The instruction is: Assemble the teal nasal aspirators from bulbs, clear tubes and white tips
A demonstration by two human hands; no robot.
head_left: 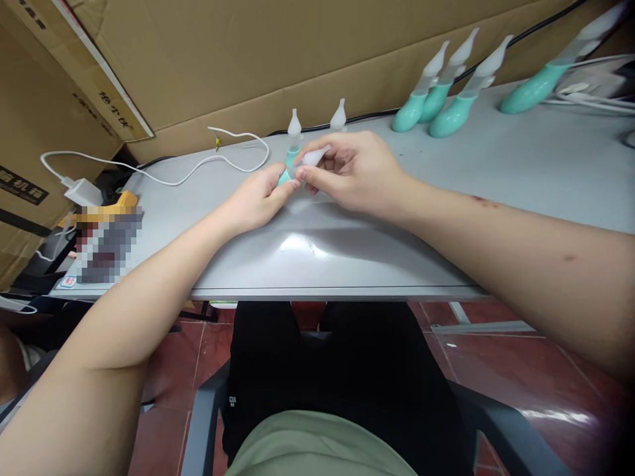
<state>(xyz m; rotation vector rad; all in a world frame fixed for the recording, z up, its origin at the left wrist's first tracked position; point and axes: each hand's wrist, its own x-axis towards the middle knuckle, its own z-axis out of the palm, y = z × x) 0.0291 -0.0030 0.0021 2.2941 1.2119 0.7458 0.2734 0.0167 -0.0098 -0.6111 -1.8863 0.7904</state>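
A nasal aspirator (315, 157) with a white tip, a clear chamber and a teal bulb is held between my hands above the table. My left hand (258, 197) is closed around its teal bulb, most of which the fingers cover. The thumb and fingers of my right hand (364, 173) pinch the clear chamber below the tip, which points up to the right. Whether chamber and bulb are fully joined I cannot tell. Just behind my hands stands one more aspirator (294, 124). Another white tip (338, 116) shows over my right hand, its lower part hidden.
Several aspirators (454, 116) stand tilted at the back right of the grey table (238, 264). A white cable (173, 183) runs from a charger (83, 192) across the left. Cardboard (248, 59) walls the back. Part of another person (10, 360) shows at the lower left.
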